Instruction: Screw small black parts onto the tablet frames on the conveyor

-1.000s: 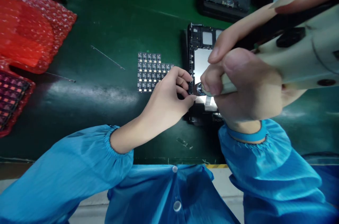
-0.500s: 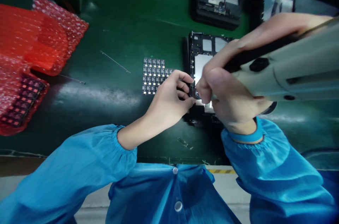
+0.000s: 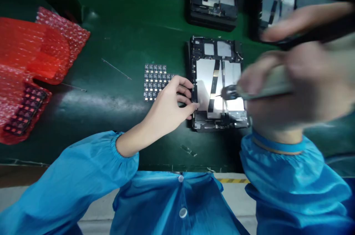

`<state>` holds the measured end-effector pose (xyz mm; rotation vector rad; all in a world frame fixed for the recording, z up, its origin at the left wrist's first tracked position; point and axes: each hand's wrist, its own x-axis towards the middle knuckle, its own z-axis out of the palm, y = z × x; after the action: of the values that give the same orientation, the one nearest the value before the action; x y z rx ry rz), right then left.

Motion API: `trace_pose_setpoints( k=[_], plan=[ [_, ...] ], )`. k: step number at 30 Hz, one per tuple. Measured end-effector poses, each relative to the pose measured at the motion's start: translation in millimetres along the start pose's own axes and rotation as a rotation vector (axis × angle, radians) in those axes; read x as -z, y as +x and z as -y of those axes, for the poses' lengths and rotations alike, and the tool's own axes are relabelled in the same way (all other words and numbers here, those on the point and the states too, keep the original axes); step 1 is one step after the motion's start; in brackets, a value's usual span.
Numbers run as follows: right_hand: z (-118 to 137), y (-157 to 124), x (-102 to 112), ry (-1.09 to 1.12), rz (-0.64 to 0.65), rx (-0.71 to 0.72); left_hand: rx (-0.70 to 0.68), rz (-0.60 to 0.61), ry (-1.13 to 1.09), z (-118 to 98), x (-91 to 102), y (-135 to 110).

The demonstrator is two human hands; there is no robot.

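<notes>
My left hand (image 3: pixel 173 107) grips the left edge of an opened, tablet-like device (image 3: pixel 204 72), fingers and thumb closed on its black frame. Silver plates and a dark ribbon cable (image 3: pixel 214 83) show inside the device. My right hand (image 3: pixel 299 83), smeared by motion, is closed around a pale electric screwdriver (image 3: pixel 277 83) to the right. Its black nose and thin bit point left over the middle of the device; whether the tip touches anything I cannot tell. Beside my left hand lies a panel of small circuit boards (image 3: pixel 155 79), partly covered by that hand.
Two similar devices, one at the back (image 3: pixel 213 16) and one at the back right (image 3: pixel 277 2), lie on the green table mat (image 3: pixel 119 42). Red bubble wrap (image 3: pixel 55 50) with more small boards (image 3: pixel 24 111) is at left. A clear strip (image 3: pixel 188 150) lies near the front edge.
My right hand has pulled back to the right with the electric screwdriver, uncovering the device and the bit. My left hand stays on the device's edge. The whole view has shifted slightly.
</notes>
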<state>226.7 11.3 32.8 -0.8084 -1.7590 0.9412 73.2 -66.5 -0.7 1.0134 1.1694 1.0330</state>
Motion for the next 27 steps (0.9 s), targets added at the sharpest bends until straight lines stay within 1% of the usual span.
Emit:
trace_pose_setpoints(
  k=[2,3,5,7,8,10,11,12,14,16,19,21,27],
  plan=[
    [3,-9,12,-0.006,-0.039,-0.009,0.024,0.006,0.005,-4,0.8,0],
    [3,-15,22,-0.020,-0.059,-0.019,0.034,0.005,0.010,-6,1.0,1],
    [1,-27,51,-0.060,-0.113,-0.035,0.053,-0.009,0.031,-11,1.3,2],
    [-5,-38,86,-0.106,-0.211,-0.011,0.093,-0.024,0.082,-17,1.5,5],
    [-9,-42,104,-0.119,-0.279,0.037,0.106,-0.031,0.115,-20,1.5,5],
    [-18,-47,131,-0.107,-0.426,0.200,0.133,-0.032,0.204,-28,1.0,6],
    [-24,-48,140,-0.089,-0.484,0.273,0.147,-0.033,0.249,-31,0.5,6],
    [-30,-48,145,-0.070,-0.515,0.316,0.161,-0.036,0.284,-34,0.0,5],
    [-40,-46,147,-0.039,-0.518,0.322,0.192,-0.053,0.331,-37,-0.5,3],
    [-47,-44,143,-0.001,-0.508,0.321,0.199,-0.073,0.340,-36,0.1,3],
    [-51,-41,138,0.087,-0.514,0.389,0.200,-0.094,0.347,-32,1.3,4],
    [-51,-41,137,0.113,-0.500,0.381,0.197,-0.110,0.346,-33,0.4,6],
    [-49,-41,137,0.025,-0.512,0.347,0.138,-0.121,0.345,-38,-5.0,5]
  ],
)
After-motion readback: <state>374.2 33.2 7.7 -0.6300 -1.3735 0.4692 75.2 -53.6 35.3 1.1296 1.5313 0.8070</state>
